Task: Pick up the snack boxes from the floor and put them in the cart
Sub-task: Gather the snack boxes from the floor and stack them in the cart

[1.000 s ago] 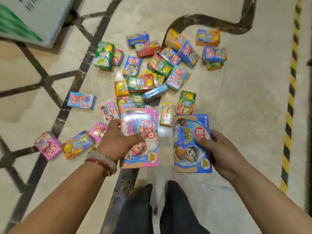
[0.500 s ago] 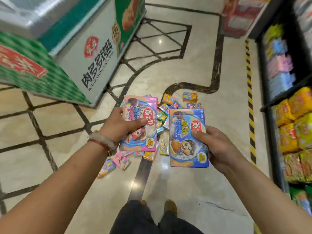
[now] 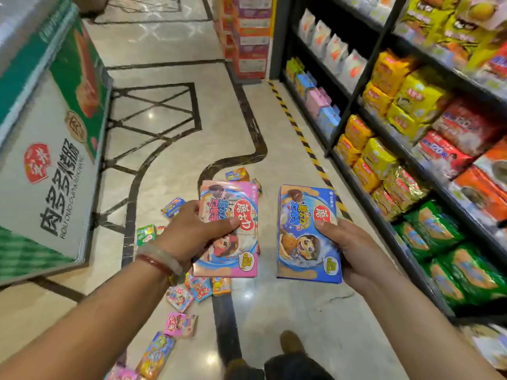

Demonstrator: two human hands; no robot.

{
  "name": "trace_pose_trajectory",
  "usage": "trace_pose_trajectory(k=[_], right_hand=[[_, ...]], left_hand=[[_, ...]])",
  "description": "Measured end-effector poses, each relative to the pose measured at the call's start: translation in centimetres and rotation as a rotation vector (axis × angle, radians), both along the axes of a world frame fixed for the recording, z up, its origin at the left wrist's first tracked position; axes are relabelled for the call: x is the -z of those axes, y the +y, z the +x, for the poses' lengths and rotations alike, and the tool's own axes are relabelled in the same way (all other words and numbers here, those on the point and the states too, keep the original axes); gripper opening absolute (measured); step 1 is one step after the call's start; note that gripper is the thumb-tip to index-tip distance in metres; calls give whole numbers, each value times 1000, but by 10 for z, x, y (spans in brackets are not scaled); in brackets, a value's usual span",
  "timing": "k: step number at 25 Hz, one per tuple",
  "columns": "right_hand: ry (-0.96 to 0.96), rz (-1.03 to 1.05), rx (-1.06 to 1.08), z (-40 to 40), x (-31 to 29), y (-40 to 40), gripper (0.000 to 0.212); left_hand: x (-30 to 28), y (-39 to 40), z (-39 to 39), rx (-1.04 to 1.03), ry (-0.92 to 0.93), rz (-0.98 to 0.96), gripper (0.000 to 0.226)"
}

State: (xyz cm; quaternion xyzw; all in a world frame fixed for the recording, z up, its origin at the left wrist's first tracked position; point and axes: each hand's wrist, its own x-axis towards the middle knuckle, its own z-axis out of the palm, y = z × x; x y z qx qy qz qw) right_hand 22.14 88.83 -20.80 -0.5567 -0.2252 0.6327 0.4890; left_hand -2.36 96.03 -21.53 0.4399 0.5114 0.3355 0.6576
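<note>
The left hand (image 3: 189, 237) grips a pink snack box (image 3: 229, 229) from its left edge: the thumb lies across the printed front, its tip near the red logo, and the fingers curl behind the box out of sight. The right hand (image 3: 354, 250) grips a blue snack box (image 3: 307, 234) from the right edge in the same way, thumb pressed on the front near the red logo, the other fingers wrapped behind (only the thumb and the heel of the hand show). Both boxes are held upright, faces toward the camera, side by side with a clear gap between them, above the floor (image 3: 175, 149).

A beaded bracelet (image 3: 162, 256) and a red cord sit on the left wrist. Below and behind the held boxes, small snack boxes (image 3: 179, 323) lie scattered on the floor, some hidden by the pink box and the left arm. A green-and-white freezer cabinet (image 3: 52, 149) stands on the left; shelves (image 3: 411, 149) stocked with bagged snacks run along the right, edged by a yellow-and-black stripe (image 3: 301, 138) on the floor. Which part of the scene holds the cart I cannot tell.
</note>
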Motion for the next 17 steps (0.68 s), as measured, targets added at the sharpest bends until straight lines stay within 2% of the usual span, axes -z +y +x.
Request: trace_pose_trajectory(k=[2, 4, 9, 14, 17], right_hand=[[-2, -31, 100, 0, 2, -29, 39], [-2, -52, 232, 4, 4, -62, 36], [1, -86, 594, 21, 7, -165, 16], [38, -71, 916, 44, 7, -285, 24], [62, -33, 1120, 53, 10, -368, 17]], left_hand=[[1, -2, 5, 123, 15, -1, 64], [2, -6, 18, 241, 48, -12, 67], [-1, -46, 92, 543, 49, -5, 56], [5, -124, 182, 868, 74, 9, 73], [10, -196, 234, 1058, 96, 9, 68]])
